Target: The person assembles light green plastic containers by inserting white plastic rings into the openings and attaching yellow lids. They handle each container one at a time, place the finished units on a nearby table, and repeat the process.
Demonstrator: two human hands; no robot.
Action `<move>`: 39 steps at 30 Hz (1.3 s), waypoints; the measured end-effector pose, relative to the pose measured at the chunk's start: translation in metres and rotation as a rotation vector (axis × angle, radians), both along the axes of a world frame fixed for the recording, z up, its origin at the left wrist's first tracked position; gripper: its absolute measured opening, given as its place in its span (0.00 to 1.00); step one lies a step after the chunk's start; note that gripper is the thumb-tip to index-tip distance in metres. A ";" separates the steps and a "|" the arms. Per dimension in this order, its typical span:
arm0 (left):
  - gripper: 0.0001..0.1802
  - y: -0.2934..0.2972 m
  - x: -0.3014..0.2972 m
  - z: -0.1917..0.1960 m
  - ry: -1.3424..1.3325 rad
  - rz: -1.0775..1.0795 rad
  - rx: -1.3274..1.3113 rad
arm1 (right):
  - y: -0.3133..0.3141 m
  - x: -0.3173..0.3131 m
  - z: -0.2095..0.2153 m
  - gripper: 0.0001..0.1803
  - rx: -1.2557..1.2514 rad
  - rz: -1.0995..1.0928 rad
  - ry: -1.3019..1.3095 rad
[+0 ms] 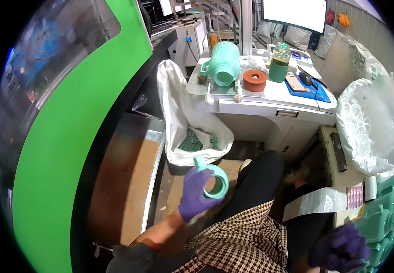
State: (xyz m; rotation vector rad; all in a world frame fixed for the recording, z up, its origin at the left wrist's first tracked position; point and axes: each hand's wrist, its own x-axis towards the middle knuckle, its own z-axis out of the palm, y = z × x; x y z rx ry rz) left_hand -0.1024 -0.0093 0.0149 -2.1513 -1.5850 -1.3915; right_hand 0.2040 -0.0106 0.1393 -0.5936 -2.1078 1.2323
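My left hand [195, 193], in a purple glove, grips a mint-green plastic ring-shaped part [225, 180] above my lap. A short tab sticks out of the part's upper left, and its round opening faces up. At the lower right my right hand [339, 248], gloved the same way, has its fingers curled in. It is beside several mint-green plastic housings [373, 223] in a row. Whether something sits in its fingers is hidden. Below the desk, left of centre, a white sack [173, 95] stands open with green scraps [191, 141] inside.
A mint-green jug [225, 59], an orange-brown ring [254, 81], a glass jar [279, 63] and a phone [293, 83] are on the white desk [251, 105]. A green machine panel [65, 150] fills the left. White rings lie in a plastic-lined bag [379, 132] at right, near a label roll [315, 202].
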 end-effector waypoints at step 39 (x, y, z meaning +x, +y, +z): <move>0.24 0.035 0.029 0.004 0.107 -0.264 -0.049 | 0.232 0.323 0.086 0.22 0.506 -1.539 -0.476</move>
